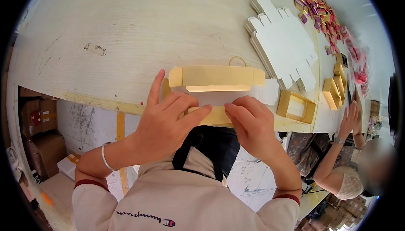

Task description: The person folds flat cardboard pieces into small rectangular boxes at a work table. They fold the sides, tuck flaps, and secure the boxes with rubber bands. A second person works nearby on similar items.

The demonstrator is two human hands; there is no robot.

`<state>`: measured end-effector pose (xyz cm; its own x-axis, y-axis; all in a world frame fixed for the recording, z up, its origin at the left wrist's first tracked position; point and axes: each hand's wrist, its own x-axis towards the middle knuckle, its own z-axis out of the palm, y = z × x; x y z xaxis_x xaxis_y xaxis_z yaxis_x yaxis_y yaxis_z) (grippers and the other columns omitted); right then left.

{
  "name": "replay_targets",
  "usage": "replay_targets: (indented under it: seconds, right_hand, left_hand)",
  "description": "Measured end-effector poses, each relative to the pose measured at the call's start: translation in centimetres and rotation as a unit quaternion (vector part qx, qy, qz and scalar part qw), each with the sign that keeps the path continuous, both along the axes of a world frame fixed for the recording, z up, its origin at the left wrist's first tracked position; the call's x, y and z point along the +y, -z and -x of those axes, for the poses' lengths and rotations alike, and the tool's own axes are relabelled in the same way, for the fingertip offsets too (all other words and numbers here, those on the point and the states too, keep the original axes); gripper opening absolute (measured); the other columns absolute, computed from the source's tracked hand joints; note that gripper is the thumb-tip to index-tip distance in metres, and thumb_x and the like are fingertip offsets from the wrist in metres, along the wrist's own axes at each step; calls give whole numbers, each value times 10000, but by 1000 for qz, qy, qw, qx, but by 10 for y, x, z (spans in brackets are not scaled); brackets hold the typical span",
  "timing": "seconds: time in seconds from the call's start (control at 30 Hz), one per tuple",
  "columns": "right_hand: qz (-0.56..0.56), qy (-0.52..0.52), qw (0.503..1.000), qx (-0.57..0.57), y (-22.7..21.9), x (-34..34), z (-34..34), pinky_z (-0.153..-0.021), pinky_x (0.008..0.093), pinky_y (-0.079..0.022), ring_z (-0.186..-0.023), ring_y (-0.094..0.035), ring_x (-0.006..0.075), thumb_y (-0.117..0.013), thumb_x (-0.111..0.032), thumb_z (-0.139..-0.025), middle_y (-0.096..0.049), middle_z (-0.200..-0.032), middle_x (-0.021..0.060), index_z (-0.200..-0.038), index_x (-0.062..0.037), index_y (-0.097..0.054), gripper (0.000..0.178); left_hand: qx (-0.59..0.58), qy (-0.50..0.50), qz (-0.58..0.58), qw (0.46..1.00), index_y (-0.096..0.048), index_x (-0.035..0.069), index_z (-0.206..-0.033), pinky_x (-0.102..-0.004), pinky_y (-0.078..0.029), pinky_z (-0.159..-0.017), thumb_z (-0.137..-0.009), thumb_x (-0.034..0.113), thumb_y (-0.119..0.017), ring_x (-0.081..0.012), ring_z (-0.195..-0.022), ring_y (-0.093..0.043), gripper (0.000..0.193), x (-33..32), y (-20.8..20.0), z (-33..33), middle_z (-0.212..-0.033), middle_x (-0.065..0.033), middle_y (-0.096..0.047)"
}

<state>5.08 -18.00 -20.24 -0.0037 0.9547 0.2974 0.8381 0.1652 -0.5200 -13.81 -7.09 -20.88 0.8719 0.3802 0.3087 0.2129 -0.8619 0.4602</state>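
A gold cardboard box [217,76], partly folded and white inside, lies at the table's front edge before me. Its far wall stands up with side flaps spread out. The thumb of my left hand [166,117] rests on the near gold panel; its index finger points away past the box's left end, the others are bent over the box. My right hand [253,123] pinches that near panel between thumb and fingers. Just right of it sits a finished-looking gold open box [296,106]. Both palms hide part of the near side.
A stack of flat white box blanks [282,41] lies at the back right. Beyond are a heap of small gold and pink pieces [312,7] and more gold boxes [333,89]. A rubber band [238,58] lies behind my box. A co-worker's hand [349,119] is at the right.
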Motion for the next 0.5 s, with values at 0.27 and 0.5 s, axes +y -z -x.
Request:
replay_targets:
  seconds: [0.27,0.5]
  right_hand:
    - [21,5,1000,-4,2,2,1,-616,352,-432,-737,-521,257,-601,62,-651,-513,-842,82,-901,-33,-569,269]
    - [46,-50,997,-39,1,7,-6,-665,354,-446,-819,-519,260,-624,10,-683,-499,-859,89,-890,-14,-558,218]
  left_hand:
    - [34,8,-37,999,-671,131,-1013,-622,-229,-1041,-704,74,-677,-195,-827,-538,314,-3,-3,-3,-869,-32,-520]
    - [41,5,-124,991,-676,91,-949,-650,-274,-1002,-685,147,-677,-187,-851,-534,269,-14,-4,0,-953,-42,-549]
